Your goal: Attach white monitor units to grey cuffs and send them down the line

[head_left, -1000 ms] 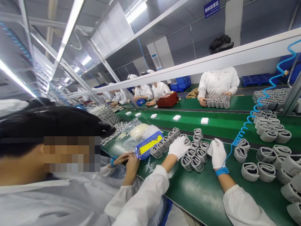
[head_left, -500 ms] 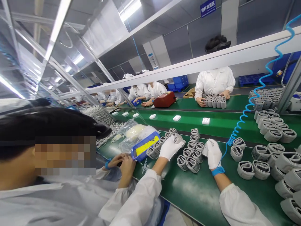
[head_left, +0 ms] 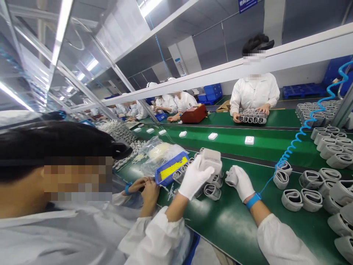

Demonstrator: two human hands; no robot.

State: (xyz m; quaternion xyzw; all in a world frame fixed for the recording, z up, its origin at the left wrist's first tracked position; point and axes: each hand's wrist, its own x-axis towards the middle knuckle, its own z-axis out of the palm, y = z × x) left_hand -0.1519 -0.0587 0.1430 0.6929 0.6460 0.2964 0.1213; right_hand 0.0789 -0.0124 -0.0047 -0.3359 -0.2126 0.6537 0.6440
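Gripping gray rolled bands (head_left: 211,157) between thumb and fingers, the left hand (head_left: 193,179) should squeeze lightly so the coils hold their shape; just right of it, the right hand (head_left: 243,183) pinches another roll (head_left: 231,178), best held level, clear of the standing rolls (head_left: 292,206) farther right.

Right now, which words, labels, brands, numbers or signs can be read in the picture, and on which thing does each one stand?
"物料…": blue sign; the top edge of the picture cuts the rest.
"Material placement area": same sign, small line below.
Too small to read: wall notice; marks on the white blocks.
Grey rolls: no readable text.
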